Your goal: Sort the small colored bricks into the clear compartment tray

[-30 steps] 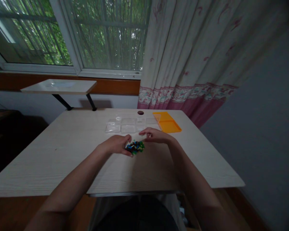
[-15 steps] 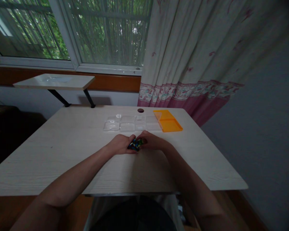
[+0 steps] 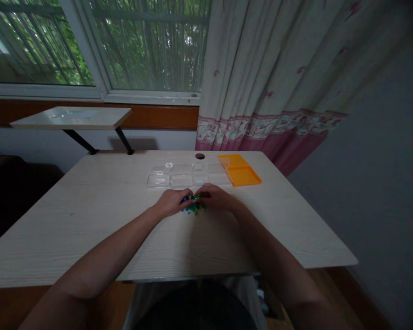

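Small pieces in blue, green and yellow (image 3: pixel 194 209) lie in a loose cluster on the table under and between my hands. My left hand (image 3: pixel 172 201) curls over the cluster from the left, with thumb and fingers closed on some of the pieces. From the right, my right hand (image 3: pixel 216 196) meets it, its fingers bent around more of them, with something dark at the fingertips. The exact shape of the pieces is too small to tell. Just behind the hands sits a clear plastic compartment tray (image 3: pixel 181 180), its compartments in two rows.
An orange plastic case part (image 3: pixel 244 175) adjoins the tray's right end. The pale wooden table (image 3: pixel 106 215) has a round cable hole (image 3: pixel 200 156) at the back. A raised shelf (image 3: pixel 75 118) on black legs stands back left. A curtain (image 3: pixel 258 91) hangs behind.
The pieces, earlier bunched in my left hand, now lie partly spread on the table. My left hand has turned over them, palm downward. My right hand stays close beside it.
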### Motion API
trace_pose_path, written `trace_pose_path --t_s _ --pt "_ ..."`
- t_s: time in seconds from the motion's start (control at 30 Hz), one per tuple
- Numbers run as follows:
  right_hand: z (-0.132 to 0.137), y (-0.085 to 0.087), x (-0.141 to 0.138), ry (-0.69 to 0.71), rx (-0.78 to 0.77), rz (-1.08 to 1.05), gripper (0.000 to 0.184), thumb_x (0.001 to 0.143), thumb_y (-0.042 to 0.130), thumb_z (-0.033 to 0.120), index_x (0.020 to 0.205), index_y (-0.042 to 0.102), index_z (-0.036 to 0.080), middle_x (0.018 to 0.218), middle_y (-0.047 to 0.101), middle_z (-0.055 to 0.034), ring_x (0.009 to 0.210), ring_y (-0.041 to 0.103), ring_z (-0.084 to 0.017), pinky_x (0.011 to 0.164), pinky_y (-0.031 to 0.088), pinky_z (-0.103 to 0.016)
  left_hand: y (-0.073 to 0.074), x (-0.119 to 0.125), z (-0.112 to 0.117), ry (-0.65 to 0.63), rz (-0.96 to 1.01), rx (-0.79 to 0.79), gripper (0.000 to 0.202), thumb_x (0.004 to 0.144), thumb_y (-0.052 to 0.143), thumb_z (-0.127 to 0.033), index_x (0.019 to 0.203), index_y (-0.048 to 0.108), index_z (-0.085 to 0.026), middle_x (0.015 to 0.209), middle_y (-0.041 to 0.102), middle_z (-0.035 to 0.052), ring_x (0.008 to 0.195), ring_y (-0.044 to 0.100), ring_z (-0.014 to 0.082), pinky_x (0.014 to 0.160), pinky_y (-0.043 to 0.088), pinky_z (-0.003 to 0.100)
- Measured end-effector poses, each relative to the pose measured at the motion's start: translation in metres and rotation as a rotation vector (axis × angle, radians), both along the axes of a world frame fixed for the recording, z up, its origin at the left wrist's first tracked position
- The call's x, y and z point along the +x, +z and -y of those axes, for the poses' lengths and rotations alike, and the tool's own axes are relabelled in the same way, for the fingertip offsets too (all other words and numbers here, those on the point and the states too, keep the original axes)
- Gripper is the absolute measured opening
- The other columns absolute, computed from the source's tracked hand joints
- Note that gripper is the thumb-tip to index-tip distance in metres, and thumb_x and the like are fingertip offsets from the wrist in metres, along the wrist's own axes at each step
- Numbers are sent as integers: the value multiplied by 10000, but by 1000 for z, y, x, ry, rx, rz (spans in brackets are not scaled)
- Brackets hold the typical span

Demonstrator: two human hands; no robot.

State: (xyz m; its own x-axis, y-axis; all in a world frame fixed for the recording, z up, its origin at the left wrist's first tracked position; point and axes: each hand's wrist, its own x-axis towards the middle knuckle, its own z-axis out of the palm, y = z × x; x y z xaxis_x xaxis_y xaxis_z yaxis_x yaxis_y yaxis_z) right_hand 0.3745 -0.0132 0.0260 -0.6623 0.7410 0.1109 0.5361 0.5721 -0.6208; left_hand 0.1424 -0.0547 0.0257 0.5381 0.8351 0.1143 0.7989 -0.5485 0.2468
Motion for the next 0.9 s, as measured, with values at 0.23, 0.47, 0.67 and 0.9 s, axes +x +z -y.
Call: trace_pose_path --t_s 0.23,0.47,0.67,0.9 --pt "-2 3 3 -21 -46 -19 183 810 656 239 943 771 191 842 667 -14 770 593 -127 729 456 -219 1 -1 -1 20 88 -37 449 1039 267 -484 1134 644 -259 914 745 17 843 691 175 714 437 247" --pt "-2 -1 3 -42 -70 -96 237 770 682 183 993 761 191 890 634 -18 763 580 -117 751 483 -233 1 -4 -1 22 161 -60 487 1040 220 -497 1114 638 -258 950 736 20 881 689 182 760 464 259" --pt "5 11 4 -25 -11 -103 135 742 750 204 870 759 161 880 599 -25 712 531 -102 689 454 -220 1 -4 0 10 247 -101 455 1039 230 -480 1165 614 -271 1027 728 9 947 685 178 833 477 266" --pt "25 35 3 204 -131 180 163 772 723 198 919 792 195 840 683 -12 749 592 -130 719 430 -223 1 -4 0 -7 305 -113 448 1040 236 -456 1172 619 -266 1069 724 8 970 679 174 844 478 260"
